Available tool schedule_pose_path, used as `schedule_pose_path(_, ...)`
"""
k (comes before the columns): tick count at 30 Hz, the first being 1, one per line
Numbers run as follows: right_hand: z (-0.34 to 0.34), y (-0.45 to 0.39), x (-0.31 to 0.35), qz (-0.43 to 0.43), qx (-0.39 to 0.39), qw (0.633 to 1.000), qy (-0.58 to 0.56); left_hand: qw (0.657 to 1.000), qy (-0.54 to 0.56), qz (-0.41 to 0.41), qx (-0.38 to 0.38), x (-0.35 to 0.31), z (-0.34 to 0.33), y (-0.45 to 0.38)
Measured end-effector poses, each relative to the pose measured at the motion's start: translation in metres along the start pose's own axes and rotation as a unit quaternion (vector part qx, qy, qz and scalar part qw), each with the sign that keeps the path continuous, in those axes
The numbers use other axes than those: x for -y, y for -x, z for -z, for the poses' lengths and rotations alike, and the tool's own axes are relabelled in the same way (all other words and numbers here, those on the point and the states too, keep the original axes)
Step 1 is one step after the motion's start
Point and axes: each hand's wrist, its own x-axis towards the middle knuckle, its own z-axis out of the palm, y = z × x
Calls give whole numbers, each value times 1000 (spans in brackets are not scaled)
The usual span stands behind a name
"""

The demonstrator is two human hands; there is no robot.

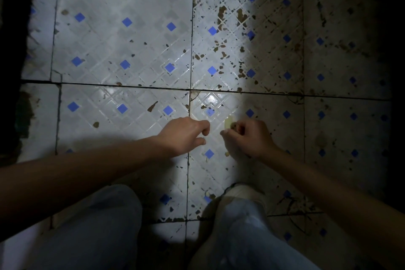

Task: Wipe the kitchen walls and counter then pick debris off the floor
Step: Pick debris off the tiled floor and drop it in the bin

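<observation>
I look straight down at a white tiled floor (131,39) with small blue diamonds and many brown chips and stains. My right hand (247,138) is low over the floor with curled fingers, pinching pale yellowish debris (229,122) that pokes out above the fingers. My left hand (184,136) hovers just to its left, fingers curled with thumb and forefinger close together; nothing shows in it. A small pale scrap (227,154) lies on the tile just below my right hand.
My knees in light trousers (98,226) and a pale shoe (243,193) fill the bottom of the view. Brown flecks are densest on the upper right tile (230,28). The right side lies in shadow, and a dark edge (13,50) runs along the left.
</observation>
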Motion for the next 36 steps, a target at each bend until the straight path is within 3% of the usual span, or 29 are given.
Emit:
schedule_pose_path(17,-1,-13,-4,-6,-47,998,-46,996,-90,-11,-4,7,-5,3)
schedule_pose_path(26,-5,-21,10,-9,-58,998,34,998,-68,-18,3,15,0,6)
schedule_pose_path(36,-4,-33,13,4,15,998,63,1000,-25,-16,-1,21,2,11)
